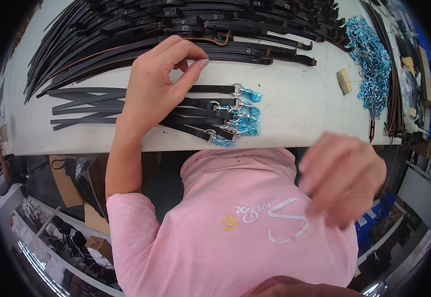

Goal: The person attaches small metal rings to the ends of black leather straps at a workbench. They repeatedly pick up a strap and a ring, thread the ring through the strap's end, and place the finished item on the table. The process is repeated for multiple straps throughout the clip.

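A small group of black straps point(195, 116) with silver rings and blue-wrapped clips point(247, 121) is laid at the near table point(299, 106) edge, directly under the left hand's point(158, 86) fingers. Thumb and forefinger there are pinched nearly together; whether anything is gripped between them cannot be told. The right hand point(342, 178) is held off the table, blurred, fingers loosely curled, nothing visibly held. Beyond the left fingertips a large strap pile point(176, 29) is spread; blue clips point(374, 59) are heaped far right.
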{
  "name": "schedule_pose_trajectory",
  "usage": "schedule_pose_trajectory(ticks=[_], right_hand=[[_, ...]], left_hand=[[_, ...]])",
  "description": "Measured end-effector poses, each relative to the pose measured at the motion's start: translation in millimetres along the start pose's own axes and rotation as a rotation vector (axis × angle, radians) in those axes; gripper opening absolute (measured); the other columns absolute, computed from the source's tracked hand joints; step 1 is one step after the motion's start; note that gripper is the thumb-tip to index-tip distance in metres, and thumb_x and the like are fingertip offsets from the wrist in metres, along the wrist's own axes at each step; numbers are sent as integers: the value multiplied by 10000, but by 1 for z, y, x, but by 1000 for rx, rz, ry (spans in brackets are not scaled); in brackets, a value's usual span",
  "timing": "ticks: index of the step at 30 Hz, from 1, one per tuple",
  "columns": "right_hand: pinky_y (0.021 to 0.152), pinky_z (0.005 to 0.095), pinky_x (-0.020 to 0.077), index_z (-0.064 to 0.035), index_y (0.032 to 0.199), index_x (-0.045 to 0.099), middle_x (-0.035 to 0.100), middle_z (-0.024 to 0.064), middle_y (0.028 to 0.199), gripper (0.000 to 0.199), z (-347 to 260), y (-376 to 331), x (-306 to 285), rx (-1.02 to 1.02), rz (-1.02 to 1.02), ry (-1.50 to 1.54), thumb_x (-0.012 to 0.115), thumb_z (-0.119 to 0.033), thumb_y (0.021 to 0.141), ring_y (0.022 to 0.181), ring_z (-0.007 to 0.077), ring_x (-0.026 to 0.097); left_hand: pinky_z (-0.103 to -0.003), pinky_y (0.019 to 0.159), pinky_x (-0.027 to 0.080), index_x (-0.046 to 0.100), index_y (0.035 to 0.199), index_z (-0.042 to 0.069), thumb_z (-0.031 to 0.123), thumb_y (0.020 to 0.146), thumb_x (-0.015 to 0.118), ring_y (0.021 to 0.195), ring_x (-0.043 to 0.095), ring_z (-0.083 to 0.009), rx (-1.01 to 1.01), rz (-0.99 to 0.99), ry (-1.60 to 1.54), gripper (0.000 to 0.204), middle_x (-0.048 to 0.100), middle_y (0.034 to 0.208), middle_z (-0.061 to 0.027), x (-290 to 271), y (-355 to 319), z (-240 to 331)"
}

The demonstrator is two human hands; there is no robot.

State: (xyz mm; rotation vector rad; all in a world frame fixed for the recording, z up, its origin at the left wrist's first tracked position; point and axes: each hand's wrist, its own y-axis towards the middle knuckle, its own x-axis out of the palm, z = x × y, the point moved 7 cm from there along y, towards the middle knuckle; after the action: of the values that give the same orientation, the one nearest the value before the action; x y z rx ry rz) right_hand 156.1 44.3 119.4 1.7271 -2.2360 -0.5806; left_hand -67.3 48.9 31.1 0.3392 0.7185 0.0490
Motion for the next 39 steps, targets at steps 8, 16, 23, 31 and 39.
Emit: schedule_pose_trajectory(ticks=[8,16,23,31,39], right_hand=[[749,338,470,-32,901,662,656,72,848,88,85,-47,-37,562,525,-884,678,-44,815,811,230,621],[767,349,424,-54,937,667,620,55,884,159,108,-14,-10,463,421,-1014,718,-87,789,835,243,577],[755,358,428,-64,951,665,582,48,885,169,120,9,0,374,289,-1123,718,-102,795,822,244,558],[703,361,470,-62,907,667,591,50,847,157,127,9,-5,384,341,-1039,730,-84,765,790,250,581],[669,346,494,-53,901,659,632,60,836,170,126,6,-5,365,454,-953,730,-59,747,753,252,617]], left_hand=[[-294,740,531,651,975,-6,28,809,702,791,633,-216,-30,-302,43,178,613,889,-89,23,-10,0],[-303,719,510,633,974,-8,29,782,719,780,611,-218,-48,-381,-61,214,607,890,-93,17,-11,-10],[-313,672,483,610,929,14,36,760,728,737,576,-216,30,-333,-30,208,593,852,-81,22,-13,-10],[-293,670,479,637,980,10,62,827,687,737,577,-179,23,-344,-117,170,603,824,-55,26,-13,-14],[-200,665,472,681,985,-10,137,906,638,708,564,-46,-447,-690,-525,173,629,792,10,49,-11,-33]])
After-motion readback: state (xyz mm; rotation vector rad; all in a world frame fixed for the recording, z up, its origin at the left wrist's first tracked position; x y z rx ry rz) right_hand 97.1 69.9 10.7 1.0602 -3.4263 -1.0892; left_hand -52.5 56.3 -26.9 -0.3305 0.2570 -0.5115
